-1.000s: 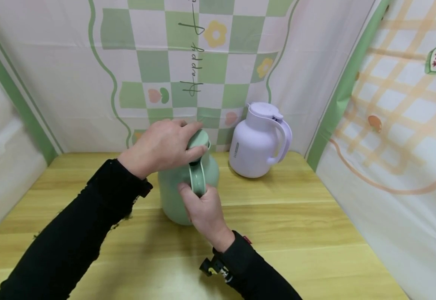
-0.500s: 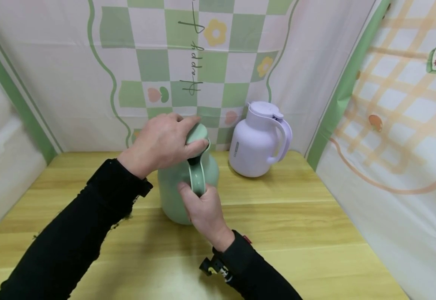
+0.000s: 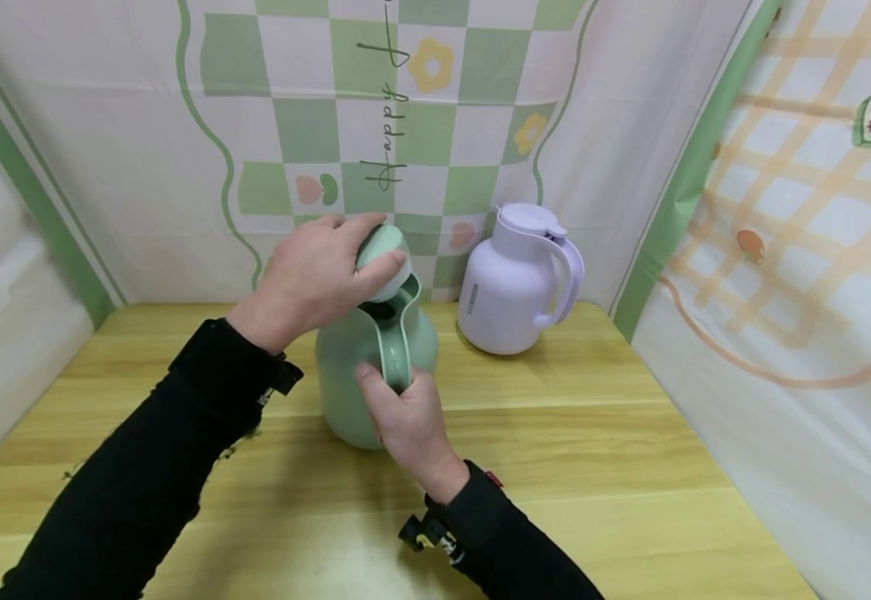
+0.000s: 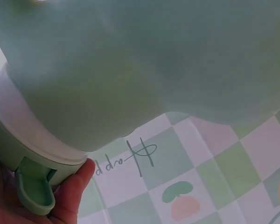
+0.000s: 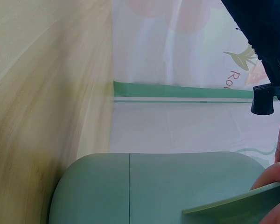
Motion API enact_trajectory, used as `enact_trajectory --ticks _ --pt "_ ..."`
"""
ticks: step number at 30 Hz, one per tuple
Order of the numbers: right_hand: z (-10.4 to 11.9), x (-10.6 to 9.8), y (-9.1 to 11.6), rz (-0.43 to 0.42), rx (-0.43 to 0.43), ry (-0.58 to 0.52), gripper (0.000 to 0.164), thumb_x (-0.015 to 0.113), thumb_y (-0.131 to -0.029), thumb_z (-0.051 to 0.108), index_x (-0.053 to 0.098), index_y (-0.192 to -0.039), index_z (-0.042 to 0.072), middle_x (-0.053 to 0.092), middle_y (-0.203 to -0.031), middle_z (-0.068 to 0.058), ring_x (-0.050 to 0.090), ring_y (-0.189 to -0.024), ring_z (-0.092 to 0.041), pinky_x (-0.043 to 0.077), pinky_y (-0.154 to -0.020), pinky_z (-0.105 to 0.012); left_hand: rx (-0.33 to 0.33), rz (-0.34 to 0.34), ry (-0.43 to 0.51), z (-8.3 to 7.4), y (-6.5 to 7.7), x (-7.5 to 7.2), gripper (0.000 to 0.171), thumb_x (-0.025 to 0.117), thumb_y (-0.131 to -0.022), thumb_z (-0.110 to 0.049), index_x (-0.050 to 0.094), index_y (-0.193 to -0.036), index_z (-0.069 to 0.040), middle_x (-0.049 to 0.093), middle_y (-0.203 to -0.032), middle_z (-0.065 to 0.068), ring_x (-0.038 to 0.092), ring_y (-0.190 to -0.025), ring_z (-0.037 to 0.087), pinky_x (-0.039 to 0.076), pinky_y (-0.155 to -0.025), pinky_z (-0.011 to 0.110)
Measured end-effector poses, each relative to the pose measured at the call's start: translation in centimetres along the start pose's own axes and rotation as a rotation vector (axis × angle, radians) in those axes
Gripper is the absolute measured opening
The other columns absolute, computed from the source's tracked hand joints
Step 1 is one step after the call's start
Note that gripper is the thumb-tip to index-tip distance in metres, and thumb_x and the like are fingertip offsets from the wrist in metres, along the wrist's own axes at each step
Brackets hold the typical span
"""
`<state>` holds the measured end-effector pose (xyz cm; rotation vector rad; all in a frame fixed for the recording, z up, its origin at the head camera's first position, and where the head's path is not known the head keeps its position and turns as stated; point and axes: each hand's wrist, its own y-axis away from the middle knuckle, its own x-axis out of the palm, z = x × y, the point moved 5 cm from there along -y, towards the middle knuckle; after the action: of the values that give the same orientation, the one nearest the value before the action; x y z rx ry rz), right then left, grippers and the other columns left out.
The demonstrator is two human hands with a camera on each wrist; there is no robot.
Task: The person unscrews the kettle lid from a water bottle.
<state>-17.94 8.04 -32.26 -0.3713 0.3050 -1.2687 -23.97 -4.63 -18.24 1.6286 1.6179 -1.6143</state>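
Note:
A green thermos jug point(image 3: 345, 392) stands upright on the table. My left hand point(image 3: 311, 275) holds its round green lid point(image 3: 382, 243) from above, thumb on the near side. Tilted, the lid sits raised off the mouth, and the dark opening point(image 3: 384, 310) shows beneath it. In the left wrist view, the lid's white inner ring point(image 4: 23, 116) shows beside the jug's neck, with a small green tab point(image 4: 35, 193) sticking out near my fingers point(image 4: 74, 186). Lower down, my right hand point(image 3: 412, 425) grips the jug's handle point(image 3: 395, 358); part of that handle point(image 5: 235, 203) crosses the right wrist view.
A lilac thermos jug point(image 3: 506, 292), lid on, stands back right on the wooden table point(image 3: 570, 483), its handle turned right. Printed cloth walls point(image 3: 142, 158) enclose the back and both sides. A small black device point(image 3: 435, 537) is strapped at my right wrist.
My left hand has lifted the lid up and to the left off the jug's mouth, exposing the dark opening. My right hand and the jug body stay in place.

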Motion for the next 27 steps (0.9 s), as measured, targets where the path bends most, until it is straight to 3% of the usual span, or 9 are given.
enact_trajectory --ticks 4,13,16,21,27 --pt "0.0 0.0 0.0 -0.005 0.001 -0.003 0.056 0.058 -0.107 0.029 0.038 -0.057 0.012 0.035 -0.046 -0.004 0.037 -0.038 -0.022 0.032 -0.044 -0.028 -0.04 -0.031 0.056 0.6 0.1 -0.3 0.067 0.044 -0.102 -0.061 0.055 -0.152 -0.018 0.065 -0.136 0.013 0.061 -0.108 0.029 0.05 -0.086 0.047" --pt "-0.2 -0.1 0.0 -0.036 0.034 0.001 0.059 0.06 -0.106 0.032 0.038 -0.057 0.008 0.036 -0.045 -0.003 0.039 -0.038 -0.019 0.033 -0.043 -0.027 -0.117 -0.096 0.273 2.0 0.6 -0.8 0.066 0.039 -0.104 -0.061 0.054 -0.152 -0.018 0.064 -0.141 0.008 0.062 -0.12 0.027 0.049 -0.1 0.05" --pt "-0.2 -0.1 0.1 -0.042 0.041 0.008 0.059 0.06 -0.105 0.031 0.038 -0.056 0.007 0.036 -0.045 -0.002 0.039 -0.038 -0.017 0.033 -0.043 -0.027 -0.168 -0.113 0.383 2.6 1.0 -0.8 0.064 0.037 -0.104 -0.063 0.054 -0.151 -0.024 0.064 -0.14 0.006 0.062 -0.117 0.025 0.049 -0.098 0.049" --pt "-0.3 -0.1 0.2 -0.053 0.067 0.008 0.06 0.061 -0.104 0.032 0.036 -0.057 0.006 0.035 -0.045 -0.002 0.039 -0.038 -0.017 0.034 -0.043 -0.028 -0.246 -0.129 0.569 3.6 1.8 -0.5 0.061 0.034 -0.105 -0.065 0.055 -0.149 -0.029 0.064 -0.122 0.008 0.06 -0.104 0.025 0.049 -0.089 0.045" --pt "-0.3 -0.1 0.2 -0.047 0.077 0.004 0.061 0.061 -0.105 0.034 0.035 -0.056 0.006 0.034 -0.044 -0.002 0.038 -0.038 -0.018 0.034 -0.043 -0.028 -0.246 -0.197 0.795 4.4 2.3 0.0 0.048 0.03 -0.11 -0.052 0.061 -0.115 -0.016 0.054 -0.099 0.008 0.052 -0.088 0.024 0.044 -0.081 0.039"
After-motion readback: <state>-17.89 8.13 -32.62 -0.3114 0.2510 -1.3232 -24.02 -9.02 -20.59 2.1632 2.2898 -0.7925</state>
